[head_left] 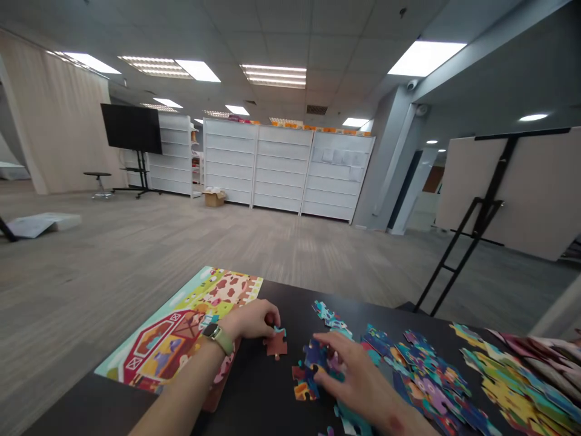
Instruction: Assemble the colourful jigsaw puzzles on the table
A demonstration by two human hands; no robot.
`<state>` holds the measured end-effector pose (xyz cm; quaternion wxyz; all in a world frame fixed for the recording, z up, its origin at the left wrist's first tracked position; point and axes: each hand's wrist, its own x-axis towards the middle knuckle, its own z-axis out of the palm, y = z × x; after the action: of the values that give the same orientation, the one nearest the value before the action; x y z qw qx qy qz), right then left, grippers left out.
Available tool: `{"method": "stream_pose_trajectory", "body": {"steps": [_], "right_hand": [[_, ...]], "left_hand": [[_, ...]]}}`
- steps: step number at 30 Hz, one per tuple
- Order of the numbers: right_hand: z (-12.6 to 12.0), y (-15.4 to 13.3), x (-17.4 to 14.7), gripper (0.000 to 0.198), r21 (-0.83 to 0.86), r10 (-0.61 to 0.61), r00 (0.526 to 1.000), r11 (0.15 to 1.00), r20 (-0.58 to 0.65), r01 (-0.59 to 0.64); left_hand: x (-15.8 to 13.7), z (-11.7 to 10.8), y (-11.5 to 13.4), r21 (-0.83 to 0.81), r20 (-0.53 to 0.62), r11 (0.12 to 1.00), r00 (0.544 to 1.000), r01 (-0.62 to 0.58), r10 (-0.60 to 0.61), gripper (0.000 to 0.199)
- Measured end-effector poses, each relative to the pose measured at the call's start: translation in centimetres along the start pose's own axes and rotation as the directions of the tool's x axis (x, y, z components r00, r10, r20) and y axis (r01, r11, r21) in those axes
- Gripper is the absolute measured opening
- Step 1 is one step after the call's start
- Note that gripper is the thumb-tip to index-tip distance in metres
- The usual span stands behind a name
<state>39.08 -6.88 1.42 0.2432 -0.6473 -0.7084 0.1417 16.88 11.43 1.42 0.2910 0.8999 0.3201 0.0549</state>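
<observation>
My left hand (255,319), with a watch on its wrist, pinches the edge of a reddish-brown puzzle piece (276,346) low over the black table (272,399). Left of it lies a bright farm picture (158,345) with a red barn and a spotted cow; my forearm covers part of it. My right hand (351,372) has its thumb and fingers apart over dark blue puzzle pieces (313,354), its fingertips at or just above them. A piece with orange and blue (305,387) lies by the thumb. Whatever is under the right palm is partly hidden.
Heaps of colourful puzzle pieces (426,381) and yellow-green pieces (512,387) cover the table's right side, beside a crumpled cloth (544,357). A black stand with a board (512,194) rises at right. White shelves (281,163) and a screen (131,128) stand farther back.
</observation>
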Motion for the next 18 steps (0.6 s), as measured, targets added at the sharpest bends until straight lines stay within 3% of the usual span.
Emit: {"method": "stream_pose_trajectory", "body": {"steps": [5, 11, 18], "right_hand": [[0.9, 0.9, -3.1, 0.058, -0.002, 0.059, 0.994, 0.998, 0.09, -0.059], [0.9, 1.7, -3.6, 0.059, 0.051, 0.08, 0.995, 0.995, 0.056, -0.083], [0.3, 0.5, -3.9, 0.06, 0.086, 0.051, 0.998, 0.995, 0.025, -0.053]], "left_hand": [[-0.4, -0.3, 0.5, -0.025, 0.097, 0.998, 0.993, -0.065, 0.067, 0.024], [-1.0, -0.1, 1.3, -0.026, 0.203, 0.996, 0.975, -0.091, 0.095, 0.022], [-1.2, 1.4, 3.9, -0.153, 0.155, 0.979, 0.975, -0.133, 0.157, 0.036]]}}
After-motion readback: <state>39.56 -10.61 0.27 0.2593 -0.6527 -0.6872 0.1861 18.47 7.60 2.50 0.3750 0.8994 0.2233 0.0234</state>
